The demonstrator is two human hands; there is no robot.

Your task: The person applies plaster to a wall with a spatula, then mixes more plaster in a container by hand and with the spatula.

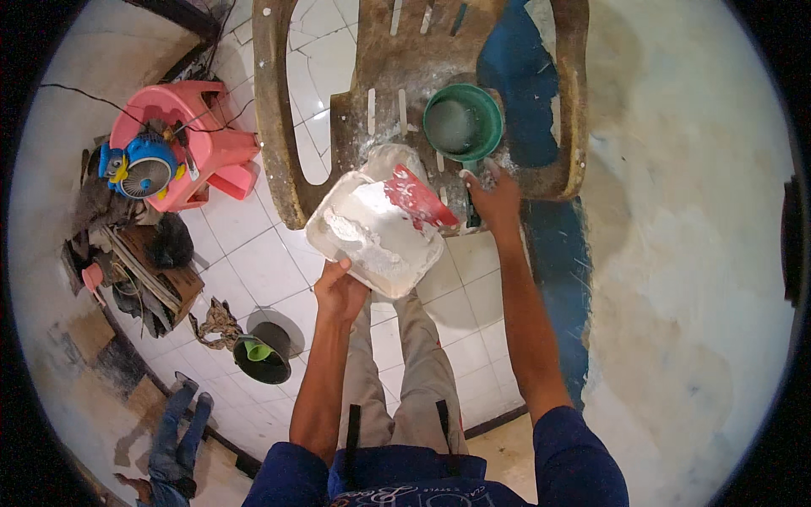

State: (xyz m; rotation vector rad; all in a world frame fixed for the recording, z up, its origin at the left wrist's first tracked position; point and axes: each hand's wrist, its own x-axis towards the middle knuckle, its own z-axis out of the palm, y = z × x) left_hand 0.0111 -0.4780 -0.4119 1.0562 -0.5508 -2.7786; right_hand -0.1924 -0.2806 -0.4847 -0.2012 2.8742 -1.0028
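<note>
My left hand (340, 291) grips the near edge of a shallow white plastic tub (409, 262) that is tilted, with white paste smeared inside. A red flat scraper (418, 196) coated in white lies across the tub's right side. My right hand (497, 198) is closed round the handle of a green plastic dipper (498, 127), which holds something cloudy and whitish. The dipper is over the seat of a worn brown plastic chair (355, 106). Behind the tub, partly hidden by it, a pale bag (394, 159) lies on the seat.
A pink stool (177, 101) at left bears a small blue fan (144, 173) with a cord. Below it are a wooden box (148, 275) and a black bucket (263, 359) with something green inside. Another person (176, 439) is at lower left. A patchy wall (684, 253) borders the right.
</note>
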